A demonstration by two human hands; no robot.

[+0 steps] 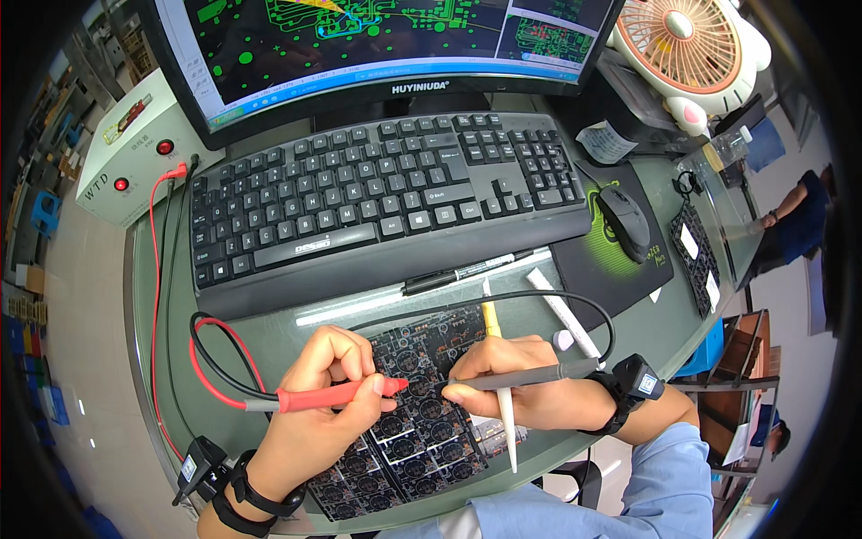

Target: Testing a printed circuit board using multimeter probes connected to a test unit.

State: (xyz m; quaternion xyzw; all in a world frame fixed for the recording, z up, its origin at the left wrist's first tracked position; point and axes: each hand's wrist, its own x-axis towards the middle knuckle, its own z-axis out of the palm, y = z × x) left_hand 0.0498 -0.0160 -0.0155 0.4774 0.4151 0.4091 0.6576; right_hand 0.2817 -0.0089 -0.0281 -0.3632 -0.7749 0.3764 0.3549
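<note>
My left hand [314,436] is closed round a red test probe [328,396], whose tip points right over a dark panel of circuit boards [417,454]. Opposite it, my right hand [561,409] pinches a black test probe [548,372] with its tip aimed left at the same panel. Whether either tip touches the board is too small to tell. A slim white-and-yellow pen-like tool [506,427] also runs through the fingers of my right hand, crossing under the black probe. The panel lies flat on the green tabletop below both hands.
Beyond the panel lie a black marker [462,272], a white pen [564,314] and a black keyboard [377,207] below a monitor [377,76]. A mouse [624,223] and fan [682,45] stand right. Probe cables [160,296] reach a white box [135,162] at left.
</note>
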